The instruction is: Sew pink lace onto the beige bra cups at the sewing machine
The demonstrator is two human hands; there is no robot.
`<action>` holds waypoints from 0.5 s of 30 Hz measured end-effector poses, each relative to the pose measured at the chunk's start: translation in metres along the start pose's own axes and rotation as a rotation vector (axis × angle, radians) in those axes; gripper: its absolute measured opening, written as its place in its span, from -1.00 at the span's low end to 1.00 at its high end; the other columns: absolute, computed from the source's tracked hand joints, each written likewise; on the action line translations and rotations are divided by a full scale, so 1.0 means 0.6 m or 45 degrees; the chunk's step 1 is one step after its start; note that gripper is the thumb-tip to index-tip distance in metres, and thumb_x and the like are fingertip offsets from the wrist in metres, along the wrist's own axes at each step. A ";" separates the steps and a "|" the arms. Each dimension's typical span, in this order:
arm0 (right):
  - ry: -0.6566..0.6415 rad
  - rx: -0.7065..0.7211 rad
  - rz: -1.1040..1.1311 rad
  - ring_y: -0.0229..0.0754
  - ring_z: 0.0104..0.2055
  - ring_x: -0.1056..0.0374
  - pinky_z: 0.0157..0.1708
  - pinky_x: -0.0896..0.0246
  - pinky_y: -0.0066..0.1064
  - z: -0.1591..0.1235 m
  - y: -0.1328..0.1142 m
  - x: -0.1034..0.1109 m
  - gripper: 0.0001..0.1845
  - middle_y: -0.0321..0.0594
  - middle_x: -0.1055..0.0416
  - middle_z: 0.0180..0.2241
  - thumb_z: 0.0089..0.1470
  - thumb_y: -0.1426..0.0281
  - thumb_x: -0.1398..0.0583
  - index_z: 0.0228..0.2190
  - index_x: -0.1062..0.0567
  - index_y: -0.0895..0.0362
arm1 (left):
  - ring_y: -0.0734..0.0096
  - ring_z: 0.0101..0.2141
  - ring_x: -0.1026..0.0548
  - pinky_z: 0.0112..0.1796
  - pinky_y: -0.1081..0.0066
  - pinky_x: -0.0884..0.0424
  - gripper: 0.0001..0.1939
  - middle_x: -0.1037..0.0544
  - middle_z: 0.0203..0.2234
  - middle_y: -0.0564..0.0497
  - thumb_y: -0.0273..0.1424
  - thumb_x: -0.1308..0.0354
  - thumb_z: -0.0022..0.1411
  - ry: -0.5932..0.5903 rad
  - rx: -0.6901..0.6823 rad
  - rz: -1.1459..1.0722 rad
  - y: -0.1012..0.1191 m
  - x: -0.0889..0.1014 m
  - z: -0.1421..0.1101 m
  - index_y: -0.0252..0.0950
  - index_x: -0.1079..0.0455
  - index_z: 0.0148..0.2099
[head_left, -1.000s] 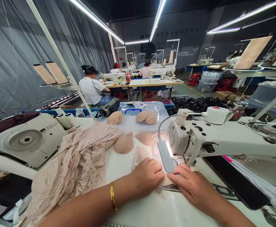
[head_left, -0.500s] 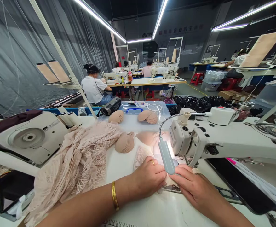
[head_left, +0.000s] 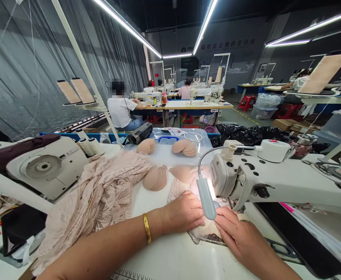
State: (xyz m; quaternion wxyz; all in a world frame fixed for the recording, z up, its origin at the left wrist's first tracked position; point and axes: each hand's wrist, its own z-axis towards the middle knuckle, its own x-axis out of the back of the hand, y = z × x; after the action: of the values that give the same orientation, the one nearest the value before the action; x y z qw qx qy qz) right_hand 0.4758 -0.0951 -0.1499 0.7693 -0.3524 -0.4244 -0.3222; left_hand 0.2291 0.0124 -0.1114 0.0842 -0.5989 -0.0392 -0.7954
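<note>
I am pressing my left hand (head_left: 182, 213) flat, fingers together, on a small lace piece (head_left: 203, 230) that is lying on the table (head_left: 170, 256) under the head of the sewing machine (head_left: 264, 179). My right hand (head_left: 239, 237) is resting just beside it, fingers spread narrow and flat on the same piece; neither hand is gripping anything. The lamp (head_left: 206, 197) is hanging right over my fingertips, so I cannot tell exactly where the needle is sitting, though it is probably just ahead of my right fingers.

Beyond my left hand, a stack of foam cups (head_left: 155, 178) is sitting on the table, and further to the left a heap of lace fabric (head_left: 100, 194) is spilling toward my forearm.

What is worrying me: my fingertips are crowding the needle area, so a slip forward could put one under it. The thin lace could also bunch or skew if my two hands are pushing unevenly.
</note>
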 end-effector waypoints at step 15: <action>-0.083 -0.089 -0.049 -0.25 -0.63 -0.27 -0.66 -0.20 -0.33 -0.008 0.012 -0.004 -0.75 -0.19 -0.61 -0.08 0.49 0.41 0.00 -0.14 -0.46 -0.05 | 0.27 -0.12 -0.52 0.02 0.25 -0.40 -0.83 -0.62 -0.14 -0.04 -0.31 -0.17 0.53 -0.039 -0.033 -0.046 -0.025 -0.007 0.017 -0.24 -0.49 -0.16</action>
State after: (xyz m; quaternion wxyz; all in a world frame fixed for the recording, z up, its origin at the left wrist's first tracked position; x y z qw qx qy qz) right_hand 0.4825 -0.0948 -0.1560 0.7359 -0.3814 -0.4444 -0.3398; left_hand 0.2373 0.0291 -0.1120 0.0613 -0.6114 -0.0408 -0.7879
